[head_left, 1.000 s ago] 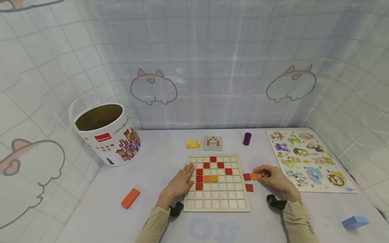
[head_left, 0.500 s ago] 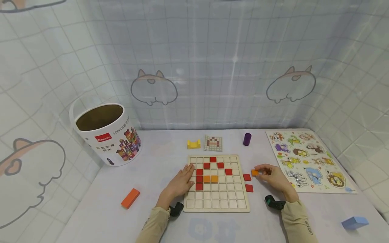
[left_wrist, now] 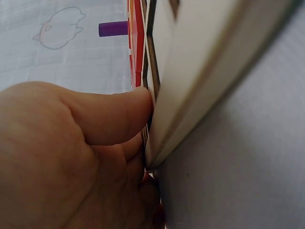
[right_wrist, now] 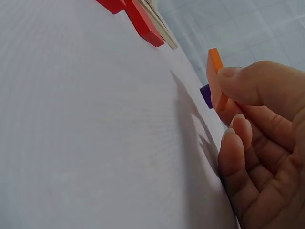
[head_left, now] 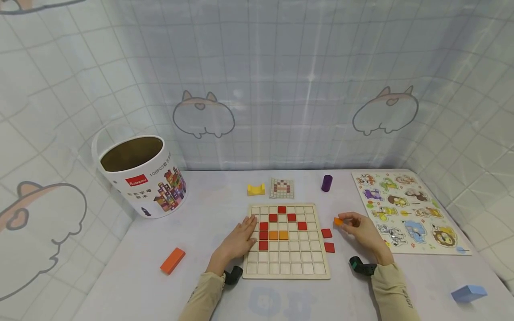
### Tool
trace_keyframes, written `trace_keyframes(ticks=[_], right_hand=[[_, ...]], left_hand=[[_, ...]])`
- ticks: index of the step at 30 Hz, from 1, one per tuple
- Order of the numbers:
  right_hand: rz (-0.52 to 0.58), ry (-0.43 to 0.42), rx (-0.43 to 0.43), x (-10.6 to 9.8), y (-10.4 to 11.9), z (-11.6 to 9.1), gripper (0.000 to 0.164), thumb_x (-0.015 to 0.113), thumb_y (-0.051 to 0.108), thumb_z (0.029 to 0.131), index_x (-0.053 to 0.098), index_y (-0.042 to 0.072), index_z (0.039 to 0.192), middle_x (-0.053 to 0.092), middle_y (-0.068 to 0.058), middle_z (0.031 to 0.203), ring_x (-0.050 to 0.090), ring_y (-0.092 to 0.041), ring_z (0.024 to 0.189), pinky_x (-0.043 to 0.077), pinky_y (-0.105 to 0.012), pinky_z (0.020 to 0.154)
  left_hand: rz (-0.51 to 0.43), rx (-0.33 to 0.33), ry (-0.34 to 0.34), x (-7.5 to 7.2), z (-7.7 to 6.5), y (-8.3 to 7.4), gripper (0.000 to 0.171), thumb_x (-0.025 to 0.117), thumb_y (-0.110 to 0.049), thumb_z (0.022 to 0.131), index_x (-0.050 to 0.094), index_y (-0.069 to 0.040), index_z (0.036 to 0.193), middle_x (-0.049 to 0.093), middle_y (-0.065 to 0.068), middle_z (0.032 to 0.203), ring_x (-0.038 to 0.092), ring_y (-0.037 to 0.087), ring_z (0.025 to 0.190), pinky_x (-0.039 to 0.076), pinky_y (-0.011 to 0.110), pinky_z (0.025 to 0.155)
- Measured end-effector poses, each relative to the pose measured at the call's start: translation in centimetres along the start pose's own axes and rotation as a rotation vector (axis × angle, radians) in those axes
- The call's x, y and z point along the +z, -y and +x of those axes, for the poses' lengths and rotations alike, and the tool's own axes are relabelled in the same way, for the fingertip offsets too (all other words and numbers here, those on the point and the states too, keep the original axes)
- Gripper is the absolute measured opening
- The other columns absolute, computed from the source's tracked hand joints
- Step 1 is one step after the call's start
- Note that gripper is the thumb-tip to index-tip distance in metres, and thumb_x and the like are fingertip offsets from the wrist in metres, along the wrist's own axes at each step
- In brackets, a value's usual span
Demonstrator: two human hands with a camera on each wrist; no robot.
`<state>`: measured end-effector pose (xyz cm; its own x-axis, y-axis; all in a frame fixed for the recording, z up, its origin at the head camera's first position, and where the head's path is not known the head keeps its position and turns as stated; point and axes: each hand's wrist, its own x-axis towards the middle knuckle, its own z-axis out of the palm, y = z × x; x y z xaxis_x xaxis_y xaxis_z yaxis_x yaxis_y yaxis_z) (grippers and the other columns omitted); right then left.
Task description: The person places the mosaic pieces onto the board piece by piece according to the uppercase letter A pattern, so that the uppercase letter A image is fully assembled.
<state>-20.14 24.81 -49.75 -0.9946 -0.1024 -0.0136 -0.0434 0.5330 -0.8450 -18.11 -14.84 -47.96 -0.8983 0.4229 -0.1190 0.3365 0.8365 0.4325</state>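
Observation:
My right hand (head_left: 364,232) pinches an orange square tile (head_left: 338,221) between thumb and fingers, right of the board. The right wrist view shows this orange tile (right_wrist: 216,78) raised above the white surface, thumb on its face. My left hand (head_left: 238,239) rests on the left edge of the wooden grid board (head_left: 286,275), fingers extended. In the left wrist view, the left thumb (left_wrist: 114,117) touches the board's edge. Red tiles form a peaked pattern on the board, with two orange tiles (head_left: 278,235) side by side. Two loose red tiles (head_left: 327,233) lie right of it.
Behind the board are a small pattern card (head_left: 282,188), a yellow block (head_left: 256,190) and a purple cylinder (head_left: 327,183). A white bucket (head_left: 150,187) stands back left, an animal puzzle board (head_left: 409,211) lies right. An orange block (head_left: 172,261) and blue block (head_left: 468,294) lie nearer.
The right hand has picked up the orange tile from beside the loose red tiles and moved it slightly away from me. The left hand stays on the board.

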Motion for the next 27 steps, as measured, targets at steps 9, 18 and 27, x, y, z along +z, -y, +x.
trace_keyframes(ticks=[9,18,27], right_hand=[[-0.025,-0.019,-0.015,0.8,1.0,0.8,0.031,0.068,0.017,0.09,0.065,0.004,0.119,0.067,-0.015,0.105,0.052,-0.012,0.075,0.042,-0.021,0.056],[0.03,0.008,-0.086,2.0,3.2,1.7,0.032,0.068,0.016,0.09,0.065,0.002,0.118,0.069,-0.015,0.1,0.055,-0.011,0.071,0.042,-0.022,0.057],[0.053,0.015,-0.1,3.7,4.7,2.4,0.028,0.07,0.011,0.087,0.067,0.004,0.114,0.059,-0.007,0.081,0.049,-0.013,0.068,0.037,-0.02,0.051]], left_hand=[[-0.002,-0.005,-0.003,0.0,0.0,0.0,0.061,0.048,-0.018,0.1,0.023,0.002,0.152,0.019,0.016,0.161,0.015,0.034,0.151,0.017,0.052,0.122],[-0.01,-0.001,-0.005,-0.1,-0.1,-0.1,0.06,0.047,-0.017,0.101,0.022,0.002,0.152,0.018,0.017,0.161,0.014,0.034,0.151,0.017,0.052,0.122],[-0.012,0.003,-0.015,-0.1,0.0,-0.1,0.06,0.047,-0.017,0.1,0.024,0.002,0.152,0.019,0.017,0.161,0.015,0.034,0.15,0.017,0.052,0.122]])
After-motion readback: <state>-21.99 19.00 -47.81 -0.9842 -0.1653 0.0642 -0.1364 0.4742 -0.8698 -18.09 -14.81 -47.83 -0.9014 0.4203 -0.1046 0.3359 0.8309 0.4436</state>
